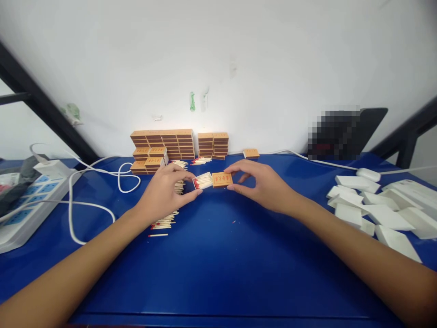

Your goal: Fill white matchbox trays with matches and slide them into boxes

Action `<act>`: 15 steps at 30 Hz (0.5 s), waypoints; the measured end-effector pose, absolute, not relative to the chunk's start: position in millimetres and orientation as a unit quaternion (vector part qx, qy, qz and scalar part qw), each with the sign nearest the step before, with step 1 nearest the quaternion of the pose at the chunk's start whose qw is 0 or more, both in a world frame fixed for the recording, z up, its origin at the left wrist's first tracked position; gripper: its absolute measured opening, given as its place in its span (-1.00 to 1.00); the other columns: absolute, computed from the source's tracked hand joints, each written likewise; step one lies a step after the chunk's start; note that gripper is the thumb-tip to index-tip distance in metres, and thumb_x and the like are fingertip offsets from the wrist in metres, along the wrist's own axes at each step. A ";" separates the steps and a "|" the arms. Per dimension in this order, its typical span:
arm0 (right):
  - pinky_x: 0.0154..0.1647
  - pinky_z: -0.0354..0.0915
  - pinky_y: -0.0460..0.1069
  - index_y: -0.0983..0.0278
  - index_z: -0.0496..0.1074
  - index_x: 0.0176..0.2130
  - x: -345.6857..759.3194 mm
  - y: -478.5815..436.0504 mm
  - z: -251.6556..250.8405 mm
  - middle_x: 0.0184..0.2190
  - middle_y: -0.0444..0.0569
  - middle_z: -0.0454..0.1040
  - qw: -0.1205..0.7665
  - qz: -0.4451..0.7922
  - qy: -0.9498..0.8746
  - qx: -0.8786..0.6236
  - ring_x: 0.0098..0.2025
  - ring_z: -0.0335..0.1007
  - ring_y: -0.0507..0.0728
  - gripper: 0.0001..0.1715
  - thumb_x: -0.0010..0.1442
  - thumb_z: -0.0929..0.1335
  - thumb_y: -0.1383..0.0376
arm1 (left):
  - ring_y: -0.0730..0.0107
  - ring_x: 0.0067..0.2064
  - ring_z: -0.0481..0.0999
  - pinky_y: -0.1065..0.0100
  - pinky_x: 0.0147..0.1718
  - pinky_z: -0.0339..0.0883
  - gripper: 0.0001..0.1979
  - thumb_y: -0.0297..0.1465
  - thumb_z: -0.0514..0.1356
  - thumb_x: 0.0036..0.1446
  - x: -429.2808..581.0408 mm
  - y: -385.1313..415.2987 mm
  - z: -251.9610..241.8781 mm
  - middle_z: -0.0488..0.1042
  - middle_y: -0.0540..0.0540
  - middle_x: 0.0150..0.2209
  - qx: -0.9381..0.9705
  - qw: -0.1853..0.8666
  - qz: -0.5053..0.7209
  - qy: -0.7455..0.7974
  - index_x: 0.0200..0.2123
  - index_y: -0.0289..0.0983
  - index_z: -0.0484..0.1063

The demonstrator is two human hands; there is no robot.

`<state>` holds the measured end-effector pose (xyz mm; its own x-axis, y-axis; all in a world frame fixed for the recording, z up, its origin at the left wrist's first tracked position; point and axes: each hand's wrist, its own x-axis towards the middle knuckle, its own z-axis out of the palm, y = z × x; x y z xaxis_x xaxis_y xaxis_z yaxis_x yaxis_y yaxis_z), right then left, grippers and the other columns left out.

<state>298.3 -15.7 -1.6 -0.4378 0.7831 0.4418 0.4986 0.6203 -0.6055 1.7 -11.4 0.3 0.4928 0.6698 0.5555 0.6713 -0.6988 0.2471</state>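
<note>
Over the middle of the blue table point(218, 264) both my hands hold one matchbox. My left hand point(164, 191) pinches the inner tray of matches point(202, 181), which is filled with red-tipped matches and sticks partly out to the left. My right hand point(262, 184) grips the orange matchbox sleeve point(222, 179) between thumb and fingers. Under my left hand lies a heap of loose matches point(165, 221), partly hidden by the hand.
Stacks of orange matchboxes point(164, 146) stand along the white wall, with a single matchbox point(251, 153) to their right. White boxes point(378, 209) lie at the right. A power strip point(23, 205) and white cables point(88, 191) lie at the left.
</note>
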 end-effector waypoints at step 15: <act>0.10 0.57 0.21 0.21 0.62 0.02 289.8 -21.7 -2.2 0.00 0.05 0.67 0.412 0.333 -0.758 -0.380 -0.08 0.64 0.21 -0.53 0.14 0.60 0.13 | 0.17 0.00 0.62 0.13 0.05 0.50 -0.70 -0.16 0.51 0.15 2.5 -11.0 0.5 0.69 -0.09 -0.08 -0.858 -0.141 -0.348 -0.350 -0.12 -0.16 0.68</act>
<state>289.8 -21.7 -2.2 -0.3718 0.8509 0.3711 0.3034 0.4892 -0.8177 2.5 -11.0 0.5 0.5127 0.6981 0.4998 0.5021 -0.7160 0.4850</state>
